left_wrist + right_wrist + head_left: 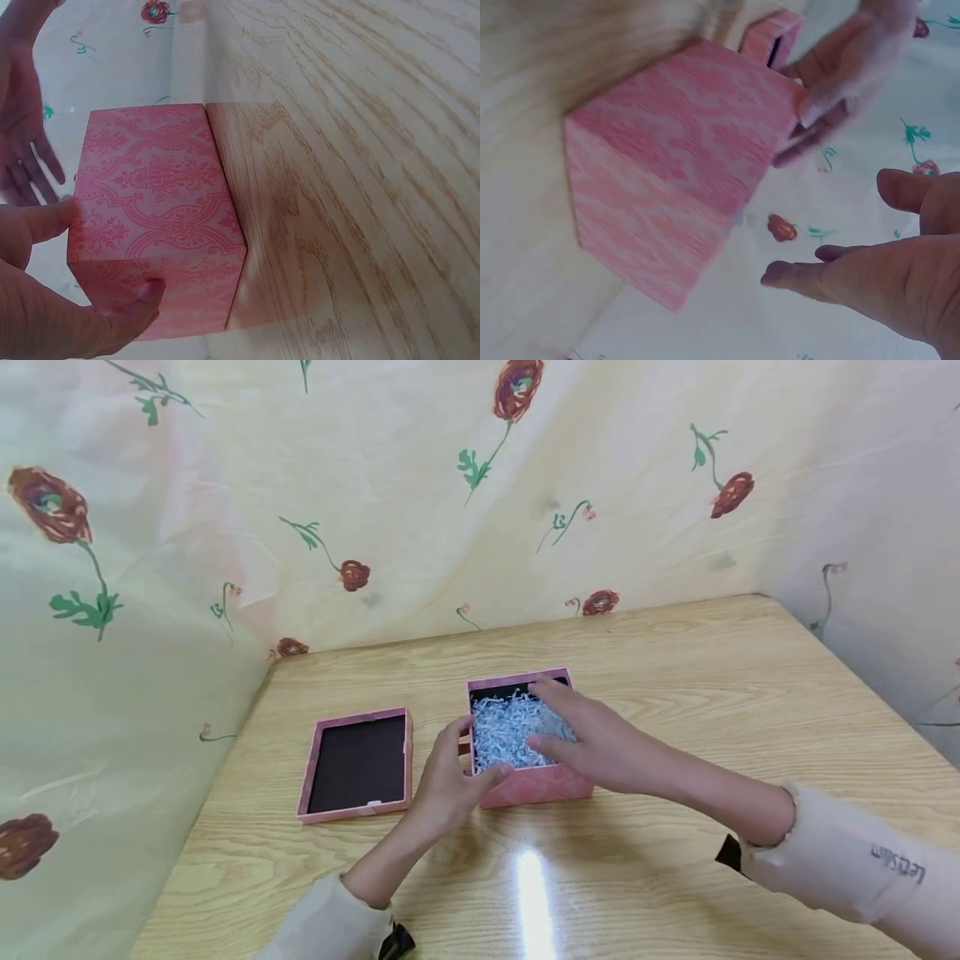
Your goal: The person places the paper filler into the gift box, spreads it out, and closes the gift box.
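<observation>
A pink patterned box [536, 783] stands open on the wooden table [675, 677], filled with pale shredded paper [510, 731]. My left hand [450, 777] grips the box's near-left corner, thumb on the front wall and fingers on the left side; in the left wrist view the box [161, 217] shows with my thumb [139, 300] on it. My right hand [592, 739] hovers over the filling with straight fingers, fingertips touching or just above the paper. The right wrist view shows the box [675, 172] from below and my right hand's fingers [817, 274] spread.
The box's pink lid [358, 764] lies upside down to the left, dark inside. Floral cloth [375, 485] hangs along the back and both sides of the table. Bare wood stretches to the right and front.
</observation>
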A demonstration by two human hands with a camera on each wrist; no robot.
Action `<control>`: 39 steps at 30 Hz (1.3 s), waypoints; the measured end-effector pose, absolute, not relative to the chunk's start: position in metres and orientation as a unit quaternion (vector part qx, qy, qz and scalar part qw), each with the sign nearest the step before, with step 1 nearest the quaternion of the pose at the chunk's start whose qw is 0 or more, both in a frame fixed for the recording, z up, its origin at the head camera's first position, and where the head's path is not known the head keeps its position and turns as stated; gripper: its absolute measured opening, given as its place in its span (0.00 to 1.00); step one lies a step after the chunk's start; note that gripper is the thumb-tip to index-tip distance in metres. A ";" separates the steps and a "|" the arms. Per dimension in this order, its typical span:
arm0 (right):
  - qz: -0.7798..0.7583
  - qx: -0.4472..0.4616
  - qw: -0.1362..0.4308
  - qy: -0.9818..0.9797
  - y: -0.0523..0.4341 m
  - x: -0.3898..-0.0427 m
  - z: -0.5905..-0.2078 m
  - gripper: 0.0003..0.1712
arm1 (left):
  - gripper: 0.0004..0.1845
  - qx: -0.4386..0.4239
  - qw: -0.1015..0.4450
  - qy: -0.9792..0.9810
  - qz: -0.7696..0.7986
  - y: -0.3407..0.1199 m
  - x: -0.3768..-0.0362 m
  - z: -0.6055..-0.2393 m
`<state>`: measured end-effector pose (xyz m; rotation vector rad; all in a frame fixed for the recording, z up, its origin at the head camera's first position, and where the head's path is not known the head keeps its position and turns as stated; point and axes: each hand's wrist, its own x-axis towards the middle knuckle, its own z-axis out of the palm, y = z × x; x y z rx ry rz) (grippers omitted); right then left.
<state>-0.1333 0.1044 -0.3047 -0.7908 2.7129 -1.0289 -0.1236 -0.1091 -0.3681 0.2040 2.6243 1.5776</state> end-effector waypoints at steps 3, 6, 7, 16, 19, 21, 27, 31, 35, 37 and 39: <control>-0.345 -0.263 0.056 0.900 0.102 -0.135 -0.299 0.38 | 0.43 0.071 0.036 0.854 0.514 -0.110 -0.124 -0.368; -0.346 -0.263 0.055 0.899 0.099 -0.135 -0.298 0.38 | 0.43 0.072 0.037 0.855 0.513 -0.111 -0.124 -0.368; -0.345 -0.264 0.054 0.899 0.098 -0.135 -0.299 0.39 | 0.43 0.073 0.038 0.854 0.513 -0.111 -0.124 -0.368; -0.334 -0.273 0.040 0.901 0.087 -0.135 -0.301 0.39 | 0.41 0.067 0.040 0.854 0.515 -0.116 -0.123 -0.364; -0.342 -0.272 0.040 0.898 0.083 -0.135 -0.301 0.39 | 0.40 0.056 0.033 0.853 0.518 -0.119 -0.122 -0.361; -0.348 -0.271 0.043 0.896 0.080 -0.134 -0.301 0.40 | 0.39 0.047 0.027 0.855 0.516 -0.122 -0.121 -0.360; -0.347 -0.275 0.042 0.896 0.073 -0.132 -0.301 0.39 | 0.36 0.041 0.008 0.860 0.508 -0.129 -0.121 -0.360; -0.348 -0.274 0.041 0.895 0.070 -0.133 -0.301 0.38 | 0.35 0.042 0.003 0.860 0.508 -0.133 -0.121 -0.360; -0.355 -0.276 0.048 0.892 0.065 -0.133 -0.302 0.38 | 0.35 0.028 0.006 0.863 0.504 -0.141 -0.120 -0.358; -0.359 -0.279 0.053 0.889 0.062 -0.134 -0.303 0.39 | 0.35 0.019 0.009 0.866 0.500 -0.147 -0.121 -0.357; -0.364 -0.284 0.057 0.885 0.059 -0.134 -0.305 0.40 | 0.35 0.007 0.012 0.868 0.497 -0.155 -0.122 -0.354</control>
